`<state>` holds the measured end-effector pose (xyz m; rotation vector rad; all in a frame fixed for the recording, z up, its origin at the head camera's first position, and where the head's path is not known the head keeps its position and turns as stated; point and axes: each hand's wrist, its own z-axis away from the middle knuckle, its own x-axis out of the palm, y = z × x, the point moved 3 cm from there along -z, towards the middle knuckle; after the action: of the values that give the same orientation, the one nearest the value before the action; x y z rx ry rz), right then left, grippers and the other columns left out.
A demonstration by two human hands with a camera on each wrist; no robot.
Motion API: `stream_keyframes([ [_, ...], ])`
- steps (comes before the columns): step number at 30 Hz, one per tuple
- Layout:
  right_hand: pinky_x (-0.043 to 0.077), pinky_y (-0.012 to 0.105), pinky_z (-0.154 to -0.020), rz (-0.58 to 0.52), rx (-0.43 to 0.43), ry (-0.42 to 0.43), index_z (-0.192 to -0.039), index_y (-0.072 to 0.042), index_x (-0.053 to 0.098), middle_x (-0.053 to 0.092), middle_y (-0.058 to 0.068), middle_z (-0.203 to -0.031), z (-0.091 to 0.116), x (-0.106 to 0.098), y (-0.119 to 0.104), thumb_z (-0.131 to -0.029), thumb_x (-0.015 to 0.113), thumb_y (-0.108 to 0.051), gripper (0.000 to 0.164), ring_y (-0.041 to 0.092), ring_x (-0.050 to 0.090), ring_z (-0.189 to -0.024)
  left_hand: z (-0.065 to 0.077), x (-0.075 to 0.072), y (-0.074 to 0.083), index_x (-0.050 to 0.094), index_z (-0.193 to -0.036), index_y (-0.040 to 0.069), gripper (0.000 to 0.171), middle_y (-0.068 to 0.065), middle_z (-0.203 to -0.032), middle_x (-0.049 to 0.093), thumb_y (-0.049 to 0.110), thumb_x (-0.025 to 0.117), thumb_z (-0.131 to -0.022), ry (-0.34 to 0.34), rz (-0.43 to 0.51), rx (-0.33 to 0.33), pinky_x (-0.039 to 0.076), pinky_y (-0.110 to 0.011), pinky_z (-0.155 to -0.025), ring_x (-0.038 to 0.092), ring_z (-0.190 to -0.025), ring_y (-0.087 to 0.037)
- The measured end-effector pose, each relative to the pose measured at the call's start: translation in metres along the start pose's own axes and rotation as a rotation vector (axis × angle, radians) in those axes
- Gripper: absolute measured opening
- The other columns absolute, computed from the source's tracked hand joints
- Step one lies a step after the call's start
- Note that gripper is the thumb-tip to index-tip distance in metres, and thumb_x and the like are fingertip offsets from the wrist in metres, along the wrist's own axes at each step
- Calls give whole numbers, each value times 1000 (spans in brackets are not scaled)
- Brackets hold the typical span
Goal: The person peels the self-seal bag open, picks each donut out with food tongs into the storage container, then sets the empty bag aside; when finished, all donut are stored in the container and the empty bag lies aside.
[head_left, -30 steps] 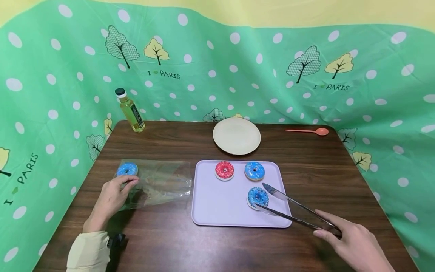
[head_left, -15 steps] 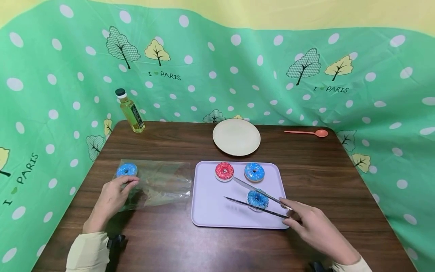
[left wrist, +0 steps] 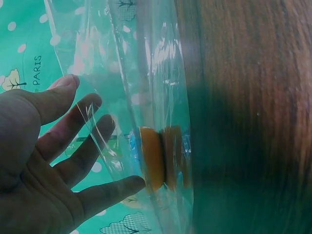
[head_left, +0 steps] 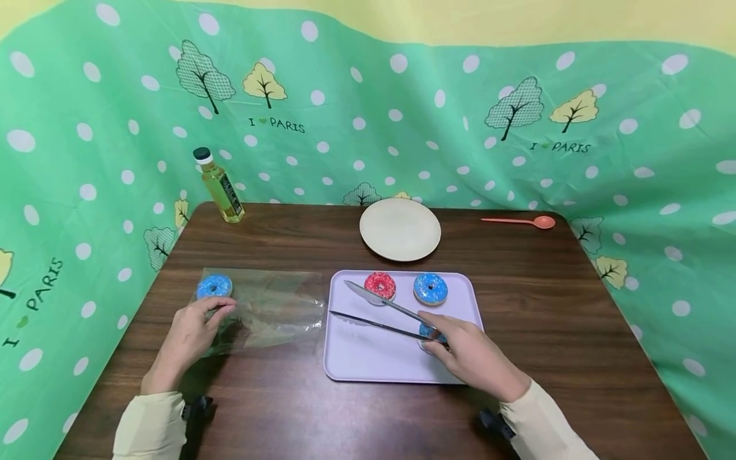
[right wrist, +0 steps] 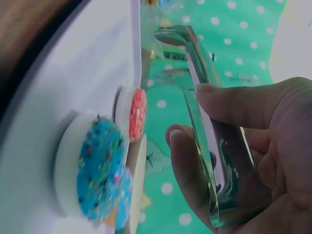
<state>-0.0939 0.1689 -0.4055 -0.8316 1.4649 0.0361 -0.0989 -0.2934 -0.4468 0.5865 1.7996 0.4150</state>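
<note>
My left hand [head_left: 190,335] pinches the edge of a clear plastic bag [head_left: 282,303] between thumb and forefinger. Inside the bag, at its left end, sits a blue-iced donut [head_left: 214,285]; the left wrist view shows its brown side through the film. My right hand [head_left: 474,351] grips metal tongs [head_left: 397,306], their arms spread and nothing between them. The tongs reach leftward over a lilac tray [head_left: 368,364], one arm overlapping a red sprinkled donut [head_left: 379,281]. Below the hand, a blue donut with dark sprinkles [right wrist: 100,168] is mostly hidden in the head view. Another blue donut [head_left: 430,289] lies at the tray's back.
Behind the tray stands a cream plate [head_left: 400,230]. An oil bottle [head_left: 221,190] is at the back left corner, and a coral spoon [head_left: 542,222] lies at the back right. Patterned green cloth [head_left: 356,96] hangs around the wooden table [head_left: 287,409].
My right hand has carried the tongs leftward across the tray, away from the dark-sprinkled blue donut and over toward the red one. My left hand and the bag have stayed in place.
</note>
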Motion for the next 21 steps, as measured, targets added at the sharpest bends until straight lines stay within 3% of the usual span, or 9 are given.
stream_keyframes([
  [8, 55, 30, -69, 46, -122, 17, -130, -4, 65, 66, -4, -89, -37, 15, -12, -89, 79, -15, 44, 4, 59, -77, 1, -1, -1, 75, -104, 3, 11, -17, -106, 72, 7, 69, -95, 1, -4, -4, 53, -57, -79, 66, -102, -40],
  [15, 50, 25, -62, 56, -146, 21, -129, -8, 67, 62, -8, -82, -60, 24, -19, -89, 79, -15, 43, 5, 54, -70, 0, 0, -1, 75, -104, 4, 11, -16, -106, 72, 7, 70, -95, 3, -4, 9, 52, -57, -81, 66, -103, -40],
  [21, 54, 31, -66, 67, -182, -23, -129, -5, 66, 67, -2, -86, -74, 33, -28, -90, 78, -16, 43, 8, 57, -72, -1, -1, 2, 75, -104, 4, 11, -16, -105, 73, 6, 70, -95, 5, 1, 24, 52, -58, -82, 66, -103, -40],
])
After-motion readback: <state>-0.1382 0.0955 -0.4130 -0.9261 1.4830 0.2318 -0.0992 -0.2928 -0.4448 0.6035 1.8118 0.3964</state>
